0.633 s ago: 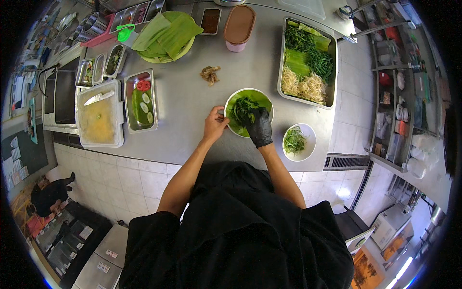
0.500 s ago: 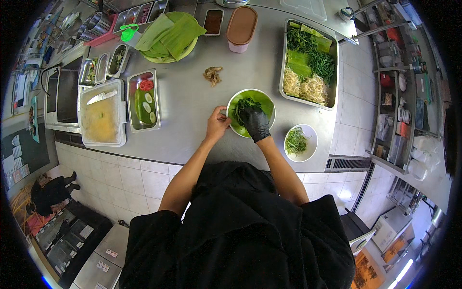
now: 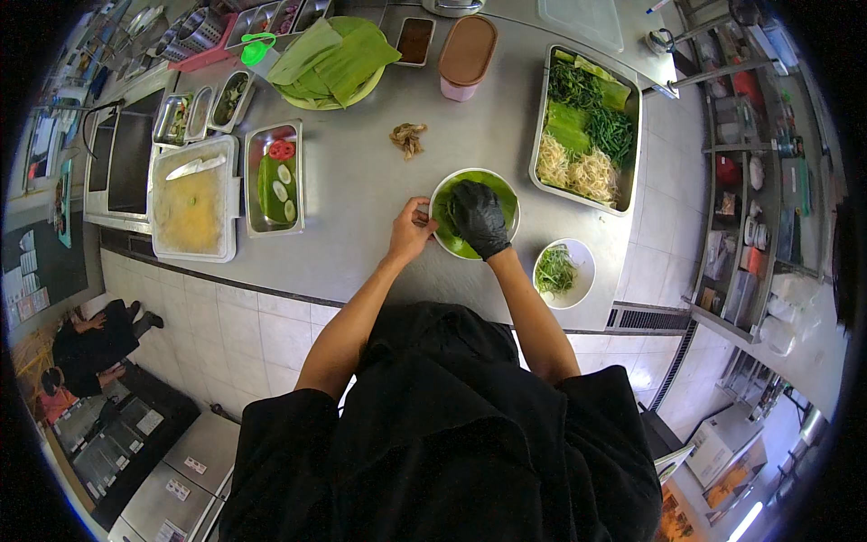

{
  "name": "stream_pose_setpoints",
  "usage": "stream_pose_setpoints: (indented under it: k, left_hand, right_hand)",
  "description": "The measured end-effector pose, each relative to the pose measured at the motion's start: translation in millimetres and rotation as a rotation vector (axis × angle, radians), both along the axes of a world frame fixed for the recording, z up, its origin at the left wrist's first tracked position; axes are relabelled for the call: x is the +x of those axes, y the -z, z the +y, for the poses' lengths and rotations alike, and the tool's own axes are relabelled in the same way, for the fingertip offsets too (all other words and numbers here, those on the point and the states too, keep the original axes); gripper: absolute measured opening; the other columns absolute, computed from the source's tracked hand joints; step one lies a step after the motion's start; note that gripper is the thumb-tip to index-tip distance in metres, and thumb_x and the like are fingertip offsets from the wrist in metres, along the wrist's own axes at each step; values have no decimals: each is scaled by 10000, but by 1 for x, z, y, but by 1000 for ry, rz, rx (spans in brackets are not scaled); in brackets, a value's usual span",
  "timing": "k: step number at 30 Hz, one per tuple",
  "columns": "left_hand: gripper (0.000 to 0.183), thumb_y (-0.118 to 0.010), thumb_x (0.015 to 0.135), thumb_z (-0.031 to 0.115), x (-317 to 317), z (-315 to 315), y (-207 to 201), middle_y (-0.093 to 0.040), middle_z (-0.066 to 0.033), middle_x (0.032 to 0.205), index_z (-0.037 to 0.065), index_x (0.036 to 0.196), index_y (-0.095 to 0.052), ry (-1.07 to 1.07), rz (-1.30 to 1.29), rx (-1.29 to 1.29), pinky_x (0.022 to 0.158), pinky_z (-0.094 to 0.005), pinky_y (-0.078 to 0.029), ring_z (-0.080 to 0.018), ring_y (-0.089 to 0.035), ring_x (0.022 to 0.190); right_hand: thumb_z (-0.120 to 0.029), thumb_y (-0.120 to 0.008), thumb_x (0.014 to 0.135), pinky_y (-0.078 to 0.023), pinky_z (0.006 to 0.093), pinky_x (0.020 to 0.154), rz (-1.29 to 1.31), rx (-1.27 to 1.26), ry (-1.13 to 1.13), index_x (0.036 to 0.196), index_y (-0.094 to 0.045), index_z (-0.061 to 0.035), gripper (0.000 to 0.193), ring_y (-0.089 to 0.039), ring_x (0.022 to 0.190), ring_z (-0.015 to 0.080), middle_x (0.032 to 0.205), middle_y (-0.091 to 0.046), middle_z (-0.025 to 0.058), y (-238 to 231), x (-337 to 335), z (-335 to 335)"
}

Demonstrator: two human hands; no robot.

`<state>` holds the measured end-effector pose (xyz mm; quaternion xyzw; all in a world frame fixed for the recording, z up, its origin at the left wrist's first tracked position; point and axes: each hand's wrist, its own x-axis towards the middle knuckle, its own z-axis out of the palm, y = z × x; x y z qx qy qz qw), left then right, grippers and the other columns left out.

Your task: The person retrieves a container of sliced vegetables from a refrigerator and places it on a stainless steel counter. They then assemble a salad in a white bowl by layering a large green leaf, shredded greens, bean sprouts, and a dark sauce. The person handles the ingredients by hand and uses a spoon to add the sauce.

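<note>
A white bowl [image 3: 518, 217] lined with green leaf [image 3: 456, 244] stands before me on the steel table. My left hand [image 3: 412, 231] is bare, its fingers and thumb closed at the bowl's left rim. Inside the bowl is my right hand [image 3: 480, 219] in a black glove, back upward, over dark leafy greens [image 3: 443, 213]. The glove hides its fingertips and most of those greens. To the right sits a smaller white bowl [image 3: 585, 256] holding shredded greens [image 3: 555, 270].
A large steel tray [image 3: 587, 202] of greens and bean sprouts stands at right. Leftward are a steel pan [image 3: 275, 228] with cucumber and tomato, and a lidded tub [image 3: 191, 212] bearing a knife [image 3: 196, 167]. Behind are stacked leaves [image 3: 334, 63], a brown-lidded container [image 3: 468, 50] and a crumpled brown scrap [image 3: 408, 139].
My gloved right hand has shifted over the greens, now covering most of what showed beside its fingers. My left hand keeps its place at the rim. The whole view has shifted slightly.
</note>
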<state>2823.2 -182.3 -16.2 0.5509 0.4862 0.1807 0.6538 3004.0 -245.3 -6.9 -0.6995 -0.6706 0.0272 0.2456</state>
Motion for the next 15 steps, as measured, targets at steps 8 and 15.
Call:
stream_pose_setpoints:
  k: [8, 15]
  left_hand:
    - [377, -663, 858, 6, 5, -1, 4, -695, -110, 824, 61, 1211, -542, -72, 25, 39, 586, -290, -572, -155, -684, 663]
    - [303, -721, 778, 96, 17, -7, 11, -692, -186, 850, 59, 1050, -591, -49, 151, 249, 645, -438, -523, -307, -689, 747]
  right_hand:
    - [-104, -664, 832, -519, 466, 863, 443, -137, 317, 1067, -666, -34, 245, -656, 965, 389, 1052, -680, 196, -32, 32, -30]
    - [-188, -668, 916, -490, 446, 923, 541, -203, 334, 1316, -528, 5, 466, -639, 1038, 333, 1201, -664, 218, 23, 1, -75]
